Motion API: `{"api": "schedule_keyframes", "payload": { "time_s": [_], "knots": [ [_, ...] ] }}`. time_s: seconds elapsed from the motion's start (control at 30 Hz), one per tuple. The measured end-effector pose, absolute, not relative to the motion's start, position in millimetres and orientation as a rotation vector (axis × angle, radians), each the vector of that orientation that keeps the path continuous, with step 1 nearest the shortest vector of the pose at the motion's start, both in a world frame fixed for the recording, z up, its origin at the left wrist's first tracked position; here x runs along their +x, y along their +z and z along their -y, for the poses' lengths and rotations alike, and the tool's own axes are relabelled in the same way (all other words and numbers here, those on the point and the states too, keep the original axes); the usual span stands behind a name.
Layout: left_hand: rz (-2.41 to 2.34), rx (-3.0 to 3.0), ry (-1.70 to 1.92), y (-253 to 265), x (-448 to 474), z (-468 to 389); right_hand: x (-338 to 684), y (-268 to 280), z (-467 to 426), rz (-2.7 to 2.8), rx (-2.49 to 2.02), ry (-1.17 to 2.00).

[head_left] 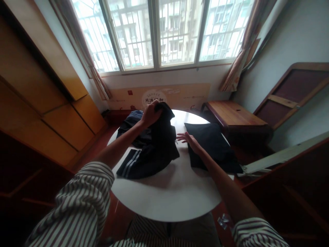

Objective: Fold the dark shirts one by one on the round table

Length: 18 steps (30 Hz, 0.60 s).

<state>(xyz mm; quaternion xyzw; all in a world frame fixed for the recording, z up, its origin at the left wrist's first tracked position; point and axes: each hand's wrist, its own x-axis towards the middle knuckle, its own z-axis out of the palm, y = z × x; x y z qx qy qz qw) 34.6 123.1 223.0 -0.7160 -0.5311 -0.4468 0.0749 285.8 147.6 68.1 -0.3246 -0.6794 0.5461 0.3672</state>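
My left hand (152, 113) is closed on the upper end of a dark garment (161, 137) and holds that part up off the table. The garment's lower part, with pale double stripes near its end, rests on the round white table (164, 199). My right hand (189, 140) is open, its fingers spread, just right of the raised cloth and holding nothing. Under my right wrist lies a flat dark folded cloth (210, 144). Behind my left forearm is another bundle of dark blue cloth (131, 123), partly hidden by the arm.
A low wooden table (236, 113) stands at the back right, beside a framed panel (293, 91) leaning on the wall. Yellow-brown cabinets (69, 127) line the left. A barred window (177, 34) is ahead. Small clear wrappers (223, 221) lie at lower right.
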Motion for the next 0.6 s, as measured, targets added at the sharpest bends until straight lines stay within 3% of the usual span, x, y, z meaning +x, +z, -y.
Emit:
{"api": "schedule_keyframes", "payload": {
  "time_s": [0.17, 0.37, 0.6],
  "knots": [
    [1.453, -2.030, -1.449, 259, 34, -123, 268, 89, -123, 1.818, -0.737, 1.631],
    [1.378, -1.981, -1.468, 285, 32, -115, 241, 100, -113, 1.526, -0.697, 1.641],
    [1.464, -1.882, -1.248, 308, -13, -39, 307, 147, -114, 1.392, -0.697, 1.331]
  ]
}}
